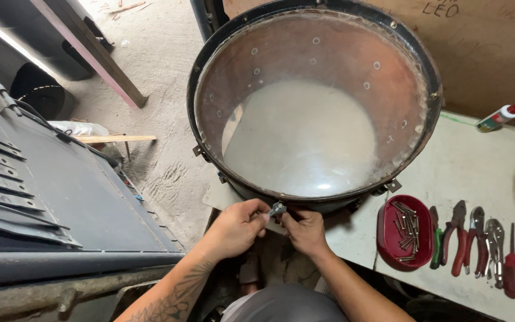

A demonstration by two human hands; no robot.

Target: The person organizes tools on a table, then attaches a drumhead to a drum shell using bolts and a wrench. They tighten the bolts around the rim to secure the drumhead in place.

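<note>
Steadying the large round drum shell with its clear skin (305, 131) at the pale surface (466, 167) edge, both hands (236, 226) (305, 231) are pinched together on a small metal lug fitting (277, 209), best kept square to the rim.

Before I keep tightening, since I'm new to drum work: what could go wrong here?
The drum overhangs the table edge, so it might tip toward you. The small metal key pinched between left hand and right hand could slip and drop to the floor.
</note>
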